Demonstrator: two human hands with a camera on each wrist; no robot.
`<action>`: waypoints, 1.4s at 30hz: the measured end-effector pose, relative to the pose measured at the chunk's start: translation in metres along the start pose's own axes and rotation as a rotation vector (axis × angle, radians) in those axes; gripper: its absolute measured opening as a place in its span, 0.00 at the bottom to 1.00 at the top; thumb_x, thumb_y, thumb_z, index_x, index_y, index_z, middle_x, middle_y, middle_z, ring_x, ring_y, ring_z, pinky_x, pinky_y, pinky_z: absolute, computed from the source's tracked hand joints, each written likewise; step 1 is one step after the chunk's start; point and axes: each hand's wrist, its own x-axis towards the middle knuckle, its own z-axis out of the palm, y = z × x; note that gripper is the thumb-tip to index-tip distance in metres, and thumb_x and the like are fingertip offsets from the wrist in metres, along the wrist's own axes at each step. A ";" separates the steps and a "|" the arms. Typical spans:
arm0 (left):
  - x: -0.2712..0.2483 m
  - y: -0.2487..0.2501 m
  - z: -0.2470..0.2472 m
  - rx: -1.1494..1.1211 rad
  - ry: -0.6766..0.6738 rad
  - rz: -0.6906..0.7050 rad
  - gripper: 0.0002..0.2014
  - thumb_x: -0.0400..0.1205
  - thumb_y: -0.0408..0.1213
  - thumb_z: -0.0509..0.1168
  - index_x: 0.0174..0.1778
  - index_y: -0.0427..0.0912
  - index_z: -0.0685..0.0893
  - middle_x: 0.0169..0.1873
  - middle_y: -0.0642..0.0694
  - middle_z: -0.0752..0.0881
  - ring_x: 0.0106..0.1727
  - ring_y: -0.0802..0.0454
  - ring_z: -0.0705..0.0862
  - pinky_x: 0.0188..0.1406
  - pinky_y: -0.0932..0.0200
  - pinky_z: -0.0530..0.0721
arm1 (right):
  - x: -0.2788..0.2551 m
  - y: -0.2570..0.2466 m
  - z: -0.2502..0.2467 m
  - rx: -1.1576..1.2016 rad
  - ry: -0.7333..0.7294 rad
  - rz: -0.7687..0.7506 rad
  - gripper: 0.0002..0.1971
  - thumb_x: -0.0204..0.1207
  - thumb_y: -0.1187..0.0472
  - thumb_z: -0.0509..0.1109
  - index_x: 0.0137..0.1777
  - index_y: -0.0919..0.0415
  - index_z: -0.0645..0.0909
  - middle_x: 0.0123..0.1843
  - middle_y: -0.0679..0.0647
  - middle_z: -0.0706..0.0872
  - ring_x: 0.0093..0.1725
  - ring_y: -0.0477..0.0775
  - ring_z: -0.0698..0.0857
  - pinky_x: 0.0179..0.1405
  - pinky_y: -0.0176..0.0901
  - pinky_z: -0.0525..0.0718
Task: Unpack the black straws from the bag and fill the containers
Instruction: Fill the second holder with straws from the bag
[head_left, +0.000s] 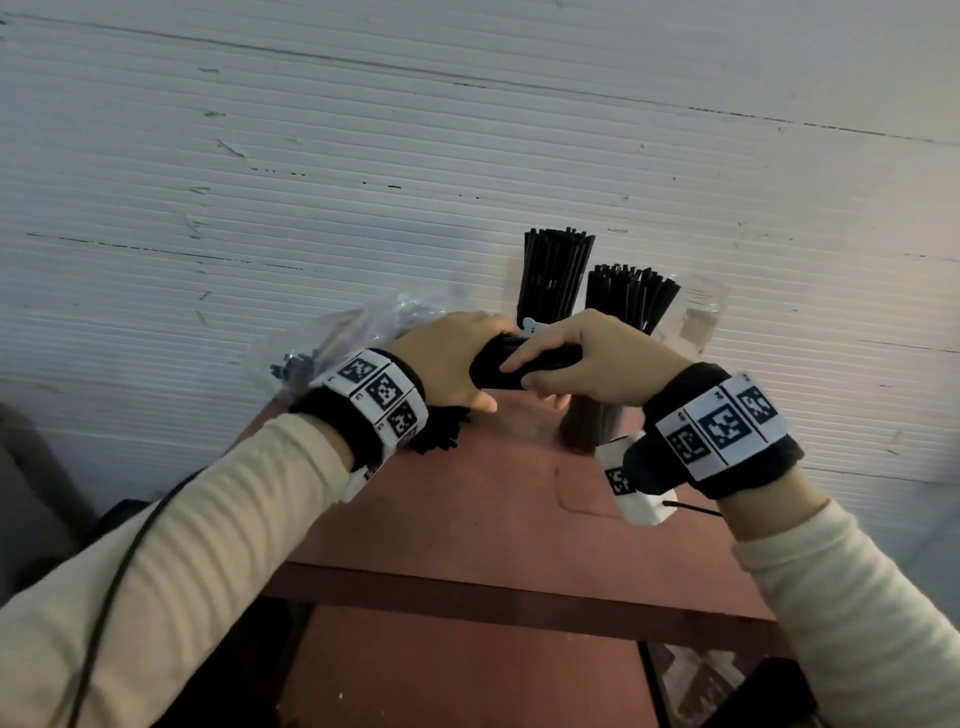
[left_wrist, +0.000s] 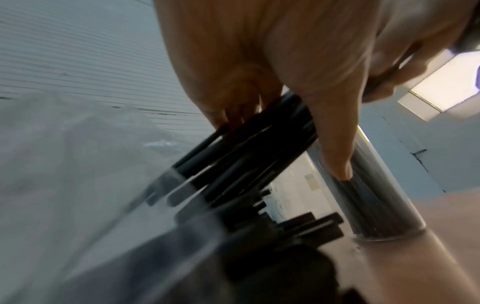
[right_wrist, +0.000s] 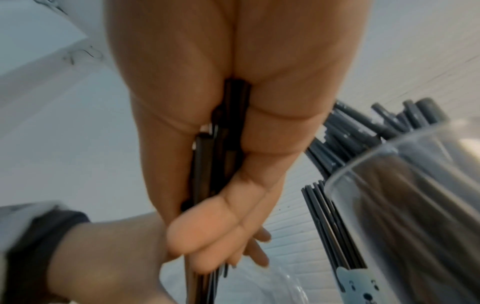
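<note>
Both hands wrapped around one bundle of black straws (head_left: 524, 364), held level above the far end of the reddish bench (head_left: 498, 499). Left hand (head_left: 447, 364) curled over the bundle's left part, fingers (left_wrist: 233, 107) closed down on the straws, thumb underneath. Right hand (head_left: 587, 358) curled over the right part, fingers (right_wrist: 218, 230) folded tight across the same straws, thumb on the near side. Loose ends of the bundle fanned out below the left wrist, toward the bench's left edge.

Clear plastic bag (head_left: 358, 332) crumpled at the far left corner of the bench, more black straws showing inside it, just beside the left hand. Two filled containers at the far edge against the white ribbed wall (head_left: 363, 156): rear container (head_left: 553, 275) packed upright with straws, second container (head_left: 631, 296) just to its right, also packed. Clear tall container (head_left: 592, 426) directly under the right hand, standing on the bench, dark straws inside. Another clear container (head_left: 701, 312) at the far right, contents hard to make out. Black-and-white marker bands on both wrists.
</note>
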 end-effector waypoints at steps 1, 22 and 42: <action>0.004 0.004 0.003 0.021 0.003 0.013 0.32 0.66 0.46 0.80 0.66 0.47 0.78 0.57 0.52 0.84 0.57 0.53 0.82 0.60 0.54 0.80 | -0.005 -0.001 -0.002 -0.030 0.004 -0.002 0.11 0.75 0.63 0.75 0.54 0.49 0.90 0.34 0.47 0.88 0.32 0.45 0.88 0.40 0.29 0.82; 0.023 0.091 0.026 -0.810 0.164 -0.078 0.11 0.78 0.46 0.73 0.35 0.44 0.83 0.24 0.55 0.83 0.28 0.64 0.83 0.37 0.69 0.80 | -0.045 -0.039 -0.042 -0.030 0.759 -0.425 0.16 0.75 0.72 0.67 0.61 0.60 0.81 0.60 0.51 0.82 0.58 0.48 0.85 0.52 0.27 0.79; 0.017 0.068 0.059 -0.903 -0.227 -0.183 0.16 0.70 0.52 0.77 0.39 0.41 0.89 0.38 0.44 0.90 0.50 0.45 0.89 0.69 0.42 0.79 | -0.024 0.003 -0.002 -0.151 0.515 -0.162 0.18 0.77 0.57 0.73 0.65 0.58 0.80 0.59 0.50 0.81 0.56 0.43 0.79 0.54 0.16 0.70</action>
